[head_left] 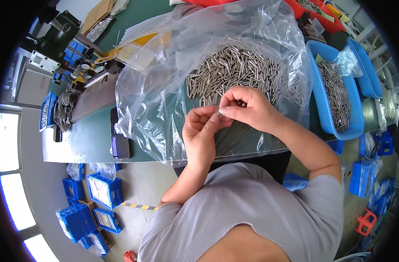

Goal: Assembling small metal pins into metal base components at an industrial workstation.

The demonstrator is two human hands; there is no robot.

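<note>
My left hand [200, 132] and my right hand [250, 109] meet over the near edge of a heap of metal pins [236, 65]. Both are closed, thumb against forefinger, with their fingertips touching or almost touching. A tiny greyish thing shows between the tips, too small and covered to name. In the curled fingers of my right hand the ends of several metal pins [241, 103] stick out. The heap lies on a large clear plastic bag [160, 131], spread over the green table [92, 139].
On the right stands a blue basket [358, 118] of similar pins, with another blue basket [366, 70] beside it. A dark bench device [62, 35] stands at the left. A black object [120, 146] lies near the table's front edge. Blue crates [105, 191] stand on the floor.
</note>
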